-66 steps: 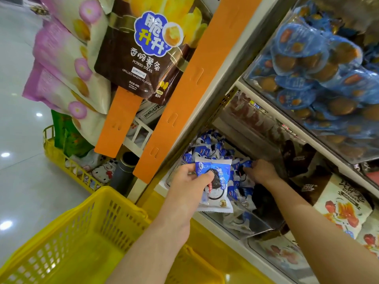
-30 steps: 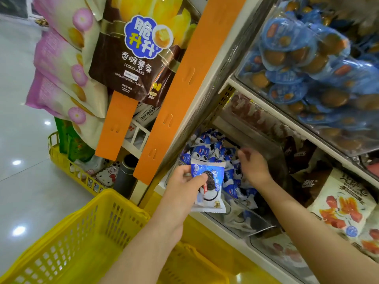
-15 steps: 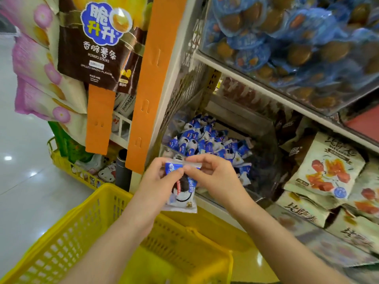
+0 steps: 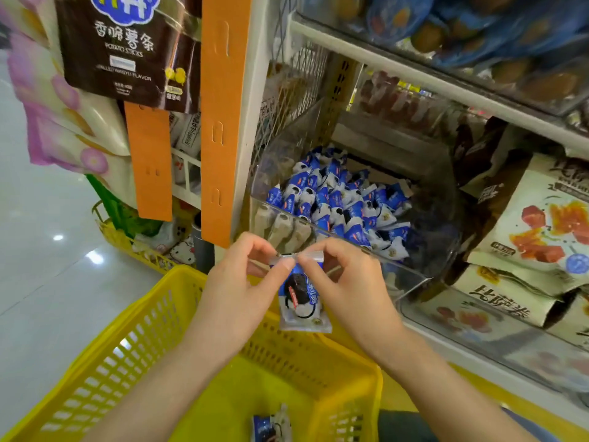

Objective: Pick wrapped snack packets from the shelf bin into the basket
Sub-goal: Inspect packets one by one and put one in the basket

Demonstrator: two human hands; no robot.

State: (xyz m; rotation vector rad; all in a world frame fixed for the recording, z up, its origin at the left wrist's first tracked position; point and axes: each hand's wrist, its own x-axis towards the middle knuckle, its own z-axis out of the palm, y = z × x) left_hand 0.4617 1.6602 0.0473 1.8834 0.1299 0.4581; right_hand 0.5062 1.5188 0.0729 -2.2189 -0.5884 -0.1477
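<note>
**Shop aisle: packet hangs at the basket's far rim, with the drop toward 6 o'clock**

Pale glossy floor (image 4: 47, 298) fills the view from 7 to 10 o'clock. The shelf (image 4: 414, 79) takes the side from 12 to 4 o'clock. A yellow basket (image 4: 134, 346) sits low, from 6 to 8 o'clock, with its mouth open upward. At 1 o'clock of the hands, the clear bin (image 4: 401, 277) on the shelf holds a heap of blue-and-white packets (image 4: 334, 202).

Both hands meet near the centre. The left hand (image 4: 236, 295) comes in from 7 o'clock and the right hand (image 4: 347, 288) from 5 o'clock. Each pinches the top seal of one packet (image 4: 299, 298) between thumb and forefinger. The left hand has the seal's 9 o'clock end and the right its 3 o'clock end.

The packet hangs free below the pinch, with its long axis running 12 to 6 o'clock and its printed face toward the camera. Its lower edge looks to be about over the basket's far rim, not clearly inside the mouth. The basket's open well lies at 6 o'clock of the packet, between the forearms. A loose packet (image 4: 271, 425) already lies at the bottom there.

As I judge it, the drop turns on that offset. The packet should come toward 6 o'clock, clear of the rim, before the fingers let go. Neither hand is nearer, since both are on the seal. Either could carry it alone while the other reaches for the bin.
</note>
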